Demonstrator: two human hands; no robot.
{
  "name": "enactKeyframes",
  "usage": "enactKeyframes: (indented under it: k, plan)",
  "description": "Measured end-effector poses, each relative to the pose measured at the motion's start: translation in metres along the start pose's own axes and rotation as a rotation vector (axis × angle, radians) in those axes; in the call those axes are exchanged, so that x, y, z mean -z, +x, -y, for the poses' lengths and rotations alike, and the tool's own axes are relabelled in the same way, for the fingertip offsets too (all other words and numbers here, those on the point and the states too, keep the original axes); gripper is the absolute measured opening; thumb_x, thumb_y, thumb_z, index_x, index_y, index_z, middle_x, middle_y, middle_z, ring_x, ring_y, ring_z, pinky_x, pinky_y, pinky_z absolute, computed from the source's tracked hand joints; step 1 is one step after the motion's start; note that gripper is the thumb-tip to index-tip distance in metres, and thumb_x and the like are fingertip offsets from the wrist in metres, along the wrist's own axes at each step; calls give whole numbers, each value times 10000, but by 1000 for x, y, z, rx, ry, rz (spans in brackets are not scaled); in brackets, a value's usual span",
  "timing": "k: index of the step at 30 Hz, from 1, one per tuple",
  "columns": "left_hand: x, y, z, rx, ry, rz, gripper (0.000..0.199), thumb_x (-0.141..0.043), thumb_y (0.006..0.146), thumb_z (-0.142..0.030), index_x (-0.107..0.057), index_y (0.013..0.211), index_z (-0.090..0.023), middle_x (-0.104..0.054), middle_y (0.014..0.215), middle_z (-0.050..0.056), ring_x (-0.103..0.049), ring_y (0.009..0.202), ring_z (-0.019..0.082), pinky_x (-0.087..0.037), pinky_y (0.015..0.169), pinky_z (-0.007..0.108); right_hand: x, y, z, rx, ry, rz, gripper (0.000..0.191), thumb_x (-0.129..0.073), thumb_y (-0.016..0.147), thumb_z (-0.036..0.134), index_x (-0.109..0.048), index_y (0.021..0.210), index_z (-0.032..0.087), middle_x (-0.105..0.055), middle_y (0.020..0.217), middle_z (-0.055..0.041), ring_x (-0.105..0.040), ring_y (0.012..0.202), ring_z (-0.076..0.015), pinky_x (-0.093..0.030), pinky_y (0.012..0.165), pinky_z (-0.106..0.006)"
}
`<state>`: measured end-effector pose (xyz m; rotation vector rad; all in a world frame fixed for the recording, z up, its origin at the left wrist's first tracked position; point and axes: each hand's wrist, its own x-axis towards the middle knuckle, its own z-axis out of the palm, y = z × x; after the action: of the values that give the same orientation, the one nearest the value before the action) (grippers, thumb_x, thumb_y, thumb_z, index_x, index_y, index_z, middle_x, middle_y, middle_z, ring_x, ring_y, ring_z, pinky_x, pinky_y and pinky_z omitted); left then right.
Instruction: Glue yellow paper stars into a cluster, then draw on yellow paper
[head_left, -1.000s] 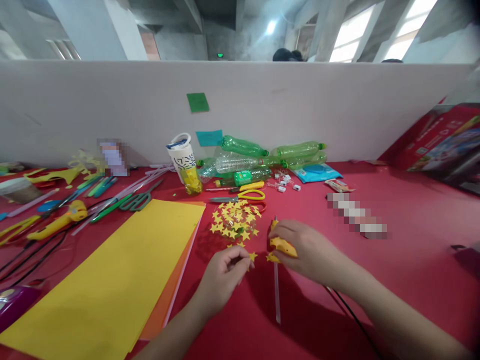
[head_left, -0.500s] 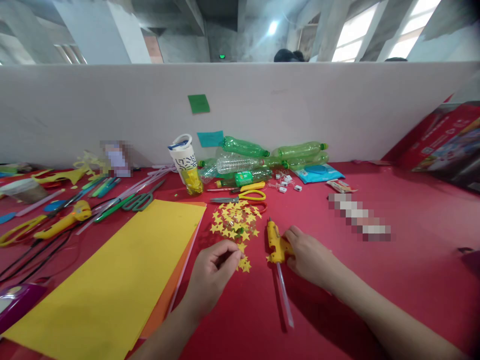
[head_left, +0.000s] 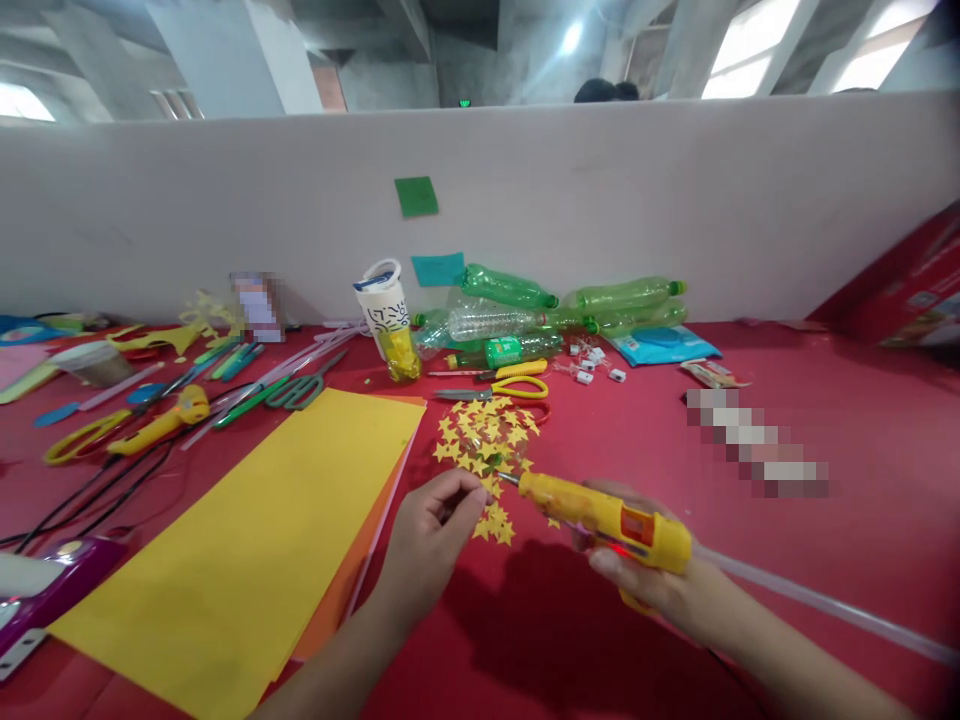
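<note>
My right hand [head_left: 637, 575] is wrapped around a yellow hot glue gun [head_left: 600, 508], raised off the table with its metal nozzle pointing left. A long clear glue stick [head_left: 817, 600] runs out of its rear, and a red light glows underneath. My left hand [head_left: 439, 525] is closed in a pinch just left of the nozzle tip; whatever it pinches is too small to make out. Behind and between the hands lies a heap of yellow paper stars [head_left: 480, 435], with a few more stars [head_left: 495, 525] nearer to me.
Yellow paper sheets [head_left: 247, 540] lie on the left. Scissors [head_left: 525, 388], plastic bottles [head_left: 502, 320] and a white cup [head_left: 382, 310] stand or lie near the partition [head_left: 600, 190]. Another glue gun [head_left: 161, 420] with cords rests far left. A blue packet [head_left: 664, 345] sits at back right.
My right hand has picked the glue gun up from the table and turned it, so its nozzle points at my left hand. The left hand stays pinched. My view has shifted slightly left.
</note>
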<state>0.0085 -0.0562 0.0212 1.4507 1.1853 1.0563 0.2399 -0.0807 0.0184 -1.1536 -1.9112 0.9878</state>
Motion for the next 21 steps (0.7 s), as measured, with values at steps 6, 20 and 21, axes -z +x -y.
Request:
enactKeyframes:
  k: [6,20,21]
  plan:
    - [0,-1,2,-15,23,11,200,-496,833,-295,-522,673,-179,-399,562,-47,-354,535,95,-295,515,209,-4,-5,-9,12,-30,-67,315,-585,801,358,-504,1093,273,-624,830,-40,-625,707,-214,-535,581,-320]
    - [-1,-1,1,-20,33,7,192,-493,816,-265,-530,650,-176,-410,553,-42,-366,533,99,-307,514,205,-5,2,1,48,-87,-16,157,-547,826,356,-595,911,233,-614,796,-34,-573,598,-159,-506,549,-279]
    - [-1,-1,1,-19,30,8,194,-492,818,-266,-530,651,-176,-409,554,-43,-366,532,98,-307,513,205,-5,1,1,31,-84,-14,165,-546,827,355,-589,922,227,-617,812,-39,-583,616,-164,-509,559,-280]
